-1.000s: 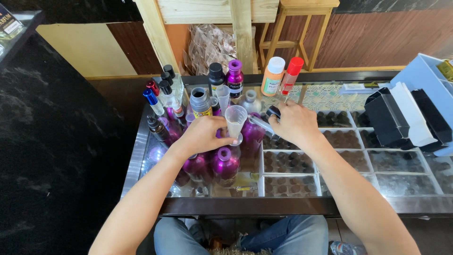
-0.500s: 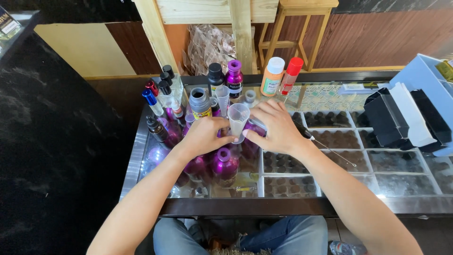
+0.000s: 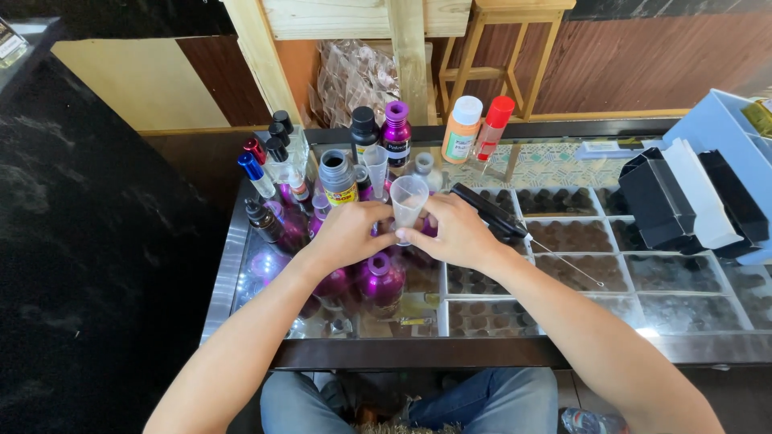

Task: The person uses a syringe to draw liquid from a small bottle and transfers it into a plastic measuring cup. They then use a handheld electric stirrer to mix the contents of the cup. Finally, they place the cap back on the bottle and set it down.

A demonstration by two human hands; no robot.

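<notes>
A small clear plastic funnel (image 3: 408, 201) is held upright between both hands above the purple bottles (image 3: 378, 277) on the glass-topped bench (image 3: 563, 165). It is pinched at its lower part by the curled fingers of the left hand (image 3: 350, 233) and the right hand (image 3: 458, 233), whose fingertips are closed in around its stem.

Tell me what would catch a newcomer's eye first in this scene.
Both hands meet at the middle of the glass counter: the left hand and right hand close around a small clear funnel held upright between them. Around and behind them crowds a cluster of shiny purple bottles and dark-capped bottles. At the far right sits a stack of black trays beside a pale blue box.
</notes>
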